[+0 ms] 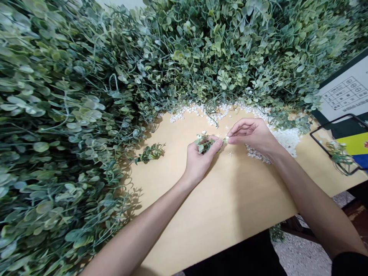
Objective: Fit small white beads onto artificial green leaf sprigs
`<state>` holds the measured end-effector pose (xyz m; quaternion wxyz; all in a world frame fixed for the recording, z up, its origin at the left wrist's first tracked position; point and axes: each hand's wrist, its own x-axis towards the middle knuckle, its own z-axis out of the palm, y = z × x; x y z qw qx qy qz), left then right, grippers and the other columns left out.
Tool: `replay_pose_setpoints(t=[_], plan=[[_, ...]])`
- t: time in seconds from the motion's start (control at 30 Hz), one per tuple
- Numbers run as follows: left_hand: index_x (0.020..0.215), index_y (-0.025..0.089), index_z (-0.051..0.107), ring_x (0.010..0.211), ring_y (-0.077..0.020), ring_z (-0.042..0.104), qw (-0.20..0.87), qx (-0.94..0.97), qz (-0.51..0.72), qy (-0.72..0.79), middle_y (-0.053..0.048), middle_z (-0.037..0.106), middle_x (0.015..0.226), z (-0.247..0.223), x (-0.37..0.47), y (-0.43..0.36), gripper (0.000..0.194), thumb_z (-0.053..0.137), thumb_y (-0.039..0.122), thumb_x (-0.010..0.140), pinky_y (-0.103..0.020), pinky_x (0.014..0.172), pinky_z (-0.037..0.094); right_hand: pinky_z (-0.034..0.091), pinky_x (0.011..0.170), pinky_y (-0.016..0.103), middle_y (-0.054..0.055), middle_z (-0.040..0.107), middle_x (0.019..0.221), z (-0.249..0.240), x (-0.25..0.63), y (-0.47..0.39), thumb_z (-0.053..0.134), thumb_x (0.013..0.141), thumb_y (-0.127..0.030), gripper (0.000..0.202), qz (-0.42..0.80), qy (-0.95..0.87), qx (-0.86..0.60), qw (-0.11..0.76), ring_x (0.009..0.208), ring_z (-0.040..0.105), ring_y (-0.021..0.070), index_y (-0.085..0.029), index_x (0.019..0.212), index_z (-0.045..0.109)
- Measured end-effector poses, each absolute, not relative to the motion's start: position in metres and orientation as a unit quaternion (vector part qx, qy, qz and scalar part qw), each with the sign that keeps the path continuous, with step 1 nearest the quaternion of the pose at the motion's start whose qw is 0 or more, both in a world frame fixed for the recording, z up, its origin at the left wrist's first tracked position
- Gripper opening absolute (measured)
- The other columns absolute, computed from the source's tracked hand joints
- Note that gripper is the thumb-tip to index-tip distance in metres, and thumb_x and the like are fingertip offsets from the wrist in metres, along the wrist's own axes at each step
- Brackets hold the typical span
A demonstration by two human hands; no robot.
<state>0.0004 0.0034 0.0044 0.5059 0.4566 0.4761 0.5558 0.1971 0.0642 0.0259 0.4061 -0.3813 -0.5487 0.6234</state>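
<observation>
My left hand [201, 155] is closed round a small green leafy sprig [202, 145] with small white flowers, above the middle of the table. Thumb and fingers of my right hand [251, 134] pinch a small white piece [227, 138] at the sprig's tip, just right of my left fingertips. Whether that piece is fixed to the stem is too small to tell. A tiny star-shaped piece [230, 154] lies below the fingertips. Small white pieces [284, 142] are spread behind and beside my right hand.
Piles of green artificial foliage [201, 50] cover the back and left of the wooden table [184, 230]. One loose sprig [151, 152] lies at the left. On the right stand a black wire frame [327, 153] and a printed board [345, 96]. The table's front edge runs below my arms.
</observation>
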Motion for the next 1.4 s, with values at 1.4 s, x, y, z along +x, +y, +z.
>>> replay_pose_setpoints(t=[1.4], plan=[[0.088,0.016,0.076,0.072,-0.0142,0.064,0.525,0.444,0.577,0.441,-0.002,0.071,0.076,-0.003,-0.003,0.006,0.025,0.085,0.039,0.083,-0.028,0.076,0.052,0.069,0.077,0.033,0.005,0.082,0.081,0.028,0.185,0.052,0.101,0.061,-0.04,0.03,0.552,-0.613,-0.325,0.463,0.075,0.08,0.0218,-0.02,0.073,0.082]])
